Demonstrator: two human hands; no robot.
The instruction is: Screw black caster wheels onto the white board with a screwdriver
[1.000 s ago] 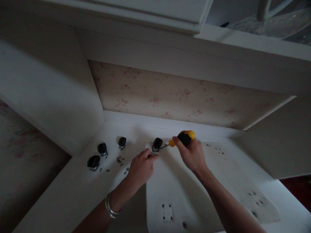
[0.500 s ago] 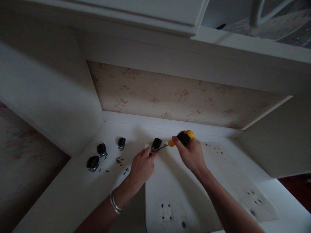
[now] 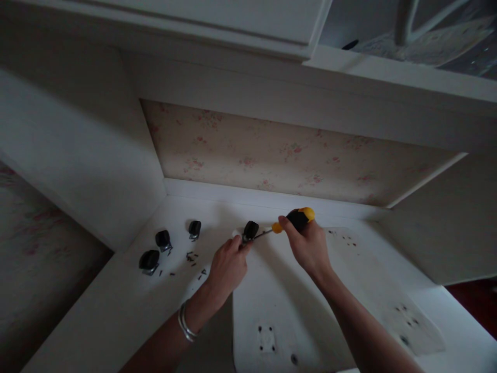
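My left hand (image 3: 229, 267) is closed on the metal base of a black caster wheel (image 3: 251, 229) at the back left corner of a white panel (image 3: 287, 290). In my right hand (image 3: 308, 246) is a yellow and black screwdriver (image 3: 298, 219), gripped by its handle. Its shaft slants down to the left, and the tip is at the caster's base; the exact contact is too small to make out. Screw holes (image 3: 266, 339) show in a square at the panel's near left corner.
Three loose casters, one of them a black caster (image 3: 149, 260), stand on the white surface at left. Several small dark screws (image 3: 190, 257) lie scattered beside them. A white cabinet (image 3: 217, 31) overhangs the back; side walls flank the surface.
My right hand and the screwdriver handle have shifted slightly to the right. My left hand and the caster stay in place.
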